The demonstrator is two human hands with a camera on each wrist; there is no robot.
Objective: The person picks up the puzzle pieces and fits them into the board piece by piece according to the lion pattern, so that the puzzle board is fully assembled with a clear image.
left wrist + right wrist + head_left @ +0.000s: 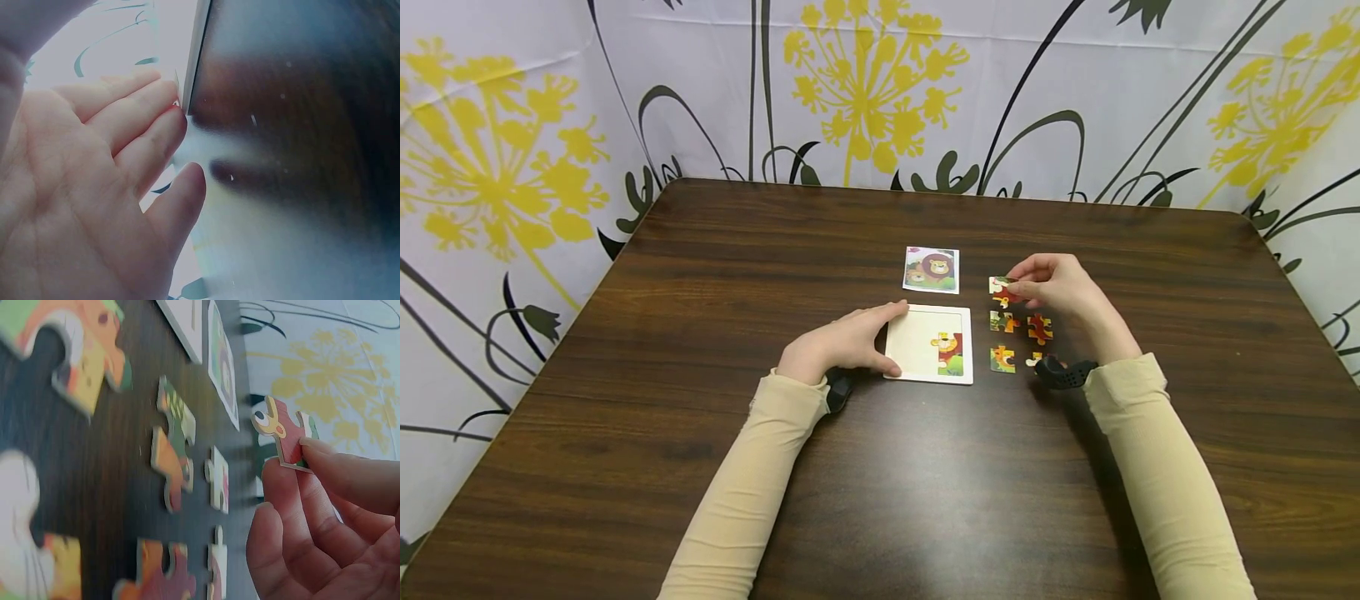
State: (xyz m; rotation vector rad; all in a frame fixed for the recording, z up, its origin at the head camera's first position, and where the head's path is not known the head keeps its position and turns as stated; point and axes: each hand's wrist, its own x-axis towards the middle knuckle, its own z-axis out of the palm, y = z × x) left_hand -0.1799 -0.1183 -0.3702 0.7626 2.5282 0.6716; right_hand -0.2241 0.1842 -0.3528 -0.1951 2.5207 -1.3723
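In the head view, my left hand (842,343) rests its index finger and thumb at the left corners of a cream puzzle board (917,342). Its fingers look fairly straight in the left wrist view (94,169). Joined lion artwork (950,354) fills the board's lower right. To the right, my right hand (1060,287) pinches a red puzzle piece between thumb and fingertips above the table. The right wrist view shows that piece (290,440) with a yellow part and an eye, tilted in the hand (331,519).
Several loose pieces lie right of the board, including a green-orange one (1002,322), a red one (1040,328) and an orange one (1002,359). A square lion picture card (931,269) lies behind the board on the brown table (760,250). Patterned fabric stands behind.
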